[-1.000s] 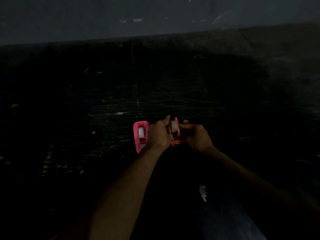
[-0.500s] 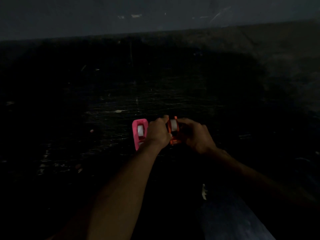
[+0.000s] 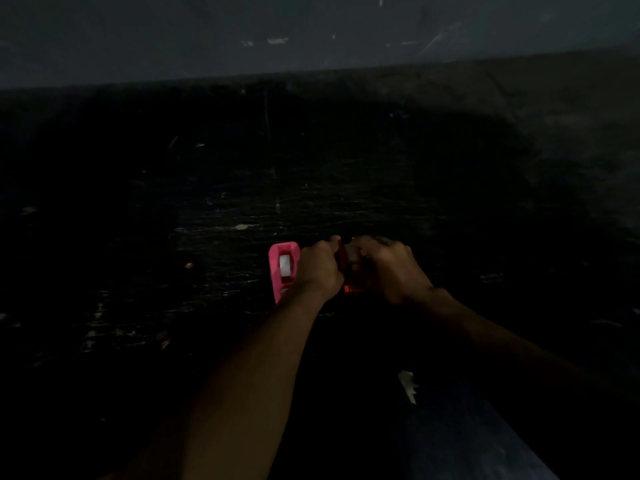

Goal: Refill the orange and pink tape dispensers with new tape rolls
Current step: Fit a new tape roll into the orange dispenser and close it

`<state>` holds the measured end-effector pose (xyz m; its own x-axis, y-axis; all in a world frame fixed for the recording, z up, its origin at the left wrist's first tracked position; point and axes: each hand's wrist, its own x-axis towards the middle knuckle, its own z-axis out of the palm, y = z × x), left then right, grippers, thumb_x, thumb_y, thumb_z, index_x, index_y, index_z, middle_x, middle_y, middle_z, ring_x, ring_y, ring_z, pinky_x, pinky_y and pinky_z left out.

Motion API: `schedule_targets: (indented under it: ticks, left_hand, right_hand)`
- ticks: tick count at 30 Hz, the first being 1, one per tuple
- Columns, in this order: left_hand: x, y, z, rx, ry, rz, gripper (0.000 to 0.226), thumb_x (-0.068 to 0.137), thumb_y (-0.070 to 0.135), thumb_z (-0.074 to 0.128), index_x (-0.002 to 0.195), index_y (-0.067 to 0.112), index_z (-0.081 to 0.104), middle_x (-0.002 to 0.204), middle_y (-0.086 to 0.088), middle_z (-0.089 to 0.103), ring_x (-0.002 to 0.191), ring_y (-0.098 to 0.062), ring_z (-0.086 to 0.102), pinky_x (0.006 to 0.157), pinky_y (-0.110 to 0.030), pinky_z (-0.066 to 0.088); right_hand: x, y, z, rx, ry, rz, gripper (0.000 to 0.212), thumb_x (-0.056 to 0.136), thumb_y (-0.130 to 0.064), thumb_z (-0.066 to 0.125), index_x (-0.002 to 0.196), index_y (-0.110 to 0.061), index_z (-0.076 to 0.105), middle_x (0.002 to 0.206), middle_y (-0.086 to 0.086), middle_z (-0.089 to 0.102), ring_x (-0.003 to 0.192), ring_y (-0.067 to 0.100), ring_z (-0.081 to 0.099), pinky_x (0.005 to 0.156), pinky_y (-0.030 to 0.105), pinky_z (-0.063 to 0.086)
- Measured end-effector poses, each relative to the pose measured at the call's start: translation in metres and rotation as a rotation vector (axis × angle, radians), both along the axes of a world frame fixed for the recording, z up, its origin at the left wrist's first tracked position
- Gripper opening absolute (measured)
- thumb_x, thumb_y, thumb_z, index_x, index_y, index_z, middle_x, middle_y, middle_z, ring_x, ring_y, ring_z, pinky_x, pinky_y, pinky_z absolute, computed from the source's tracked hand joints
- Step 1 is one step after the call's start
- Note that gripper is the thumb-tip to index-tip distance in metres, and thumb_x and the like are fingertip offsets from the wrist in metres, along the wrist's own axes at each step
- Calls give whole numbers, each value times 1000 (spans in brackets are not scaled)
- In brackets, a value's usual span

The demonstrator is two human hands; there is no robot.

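Observation:
The scene is very dark. A pink tape dispenser (image 3: 282,268) stands on the dark scratched table (image 3: 242,202), with a white tape roll (image 3: 284,265) showing in its opening. Right beside it my left hand (image 3: 318,268) and my right hand (image 3: 391,268) both grip the orange tape dispenser (image 3: 349,275) from either side. The hands cover most of it; only its near orange end and a dim strip between the hands show. Its roll is hidden by my right hand's fingers.
A small white scrap (image 3: 408,386) lies on the table close to me, right of centre. A tiny pinkish bit (image 3: 188,265) lies left of the pink dispenser. A grey wall (image 3: 311,36) rises behind the table's far edge.
My right hand has closed further over the top of the orange dispenser, hiding the white roll that showed earlier. Both hands stay at the same spot.

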<state>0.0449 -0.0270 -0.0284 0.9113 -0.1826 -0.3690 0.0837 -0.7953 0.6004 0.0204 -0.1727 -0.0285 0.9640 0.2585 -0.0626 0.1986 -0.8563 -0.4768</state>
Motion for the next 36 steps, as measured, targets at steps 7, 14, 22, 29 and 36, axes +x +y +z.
schedule_targets:
  ticks: [7,14,22,29,36]
  left_hand:
    - [-1,1,0,-25,-15,0,62,86,-2,54,144,16,41,146,-5,49,135,-22,46,116,-31,31]
    - [1,1,-2,-41,6,16,62,87,3,61,144,17,42,143,-6,52,134,-22,47,115,-33,33]
    - [2,2,-3,-24,-9,6,59,88,7,60,143,21,43,132,-8,61,125,-25,54,111,-38,38]
    - [1,2,-4,-39,-1,25,60,88,6,56,144,22,42,133,-7,60,125,-24,54,111,-33,38]
    - [0,2,-4,-18,-17,26,68,82,-4,55,145,17,39,145,-7,50,136,-23,44,116,-29,30]
  right_hand:
    - [-5,0,9,26,-11,40,39,82,-27,70,118,-18,57,115,6,63,103,23,62,86,40,52]
    - [3,-3,10,-79,-84,64,28,93,-31,53,118,-24,63,113,9,62,100,25,61,77,30,45]
    - [11,0,18,-168,19,99,32,89,-32,56,119,-20,59,121,5,59,109,23,57,87,34,46]
    - [7,2,15,-146,-14,80,33,86,-31,62,119,-25,61,114,4,62,104,22,59,77,27,41]
    - [-10,1,18,-87,-24,87,25,82,-31,65,106,-33,64,108,6,64,95,28,63,76,37,51]
